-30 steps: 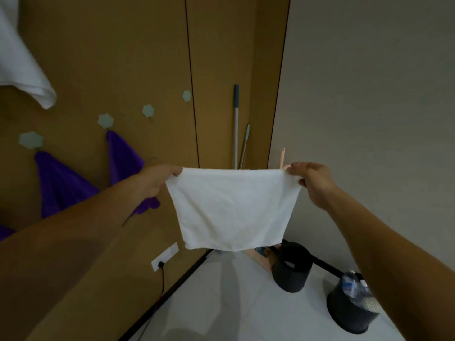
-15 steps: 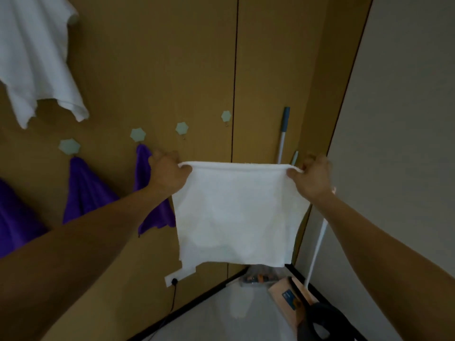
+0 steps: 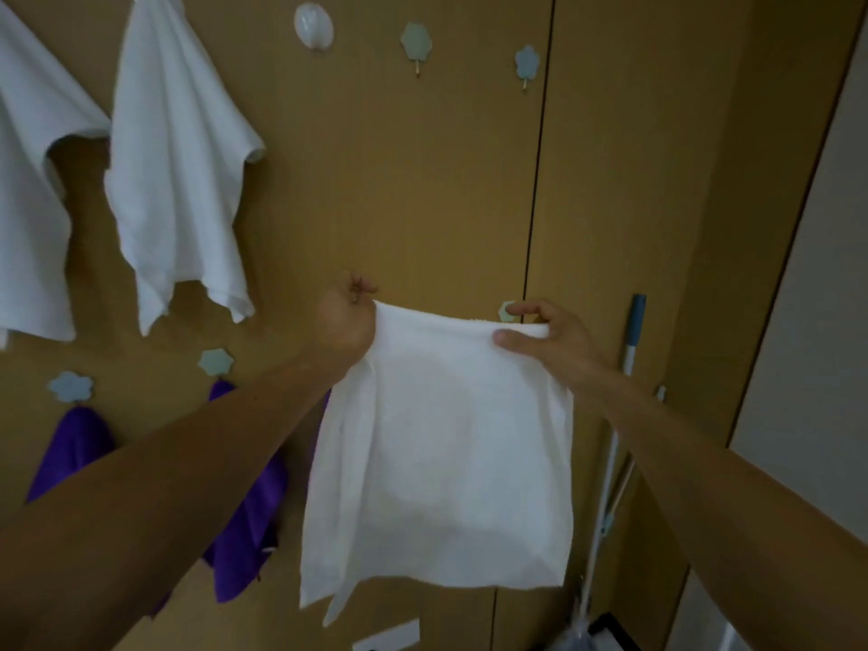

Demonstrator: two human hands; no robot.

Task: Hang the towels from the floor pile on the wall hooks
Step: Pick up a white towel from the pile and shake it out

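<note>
Four towels already up: two white cloth towels [image 3: 178, 157] hung draped high on the tan panelled wall [image 3: 422, 180], and two purple cloth towels [image 3: 249, 523] hung lower down.
Towel being handled: a square white terry towel [image 3: 437, 453] was held spread out in the air just in front of the wall, top edge roughly level, on no hook.
Left hand [image 3: 345, 321]: its fingers were curled tight round the terry towel's top left corner.
Right hand [image 3: 549, 335]: thumb and fingers pinched the top right edge, with the index finger stretched toward a pale flower-shaped hook [image 3: 507, 311] half hidden behind it.
Free hooks: an oval white plastic hook [image 3: 313, 26] and two bare flower hooks [image 3: 415, 42] sat higher on the wall.
Floor pile: it was out of view, so the number of towels left could not be told.
Progress: the job looked well under way, with this towel lifted and opened but not yet hooked.
Corner: a grey mop pole with a blue grip [image 3: 631, 340] leaned there.
</note>
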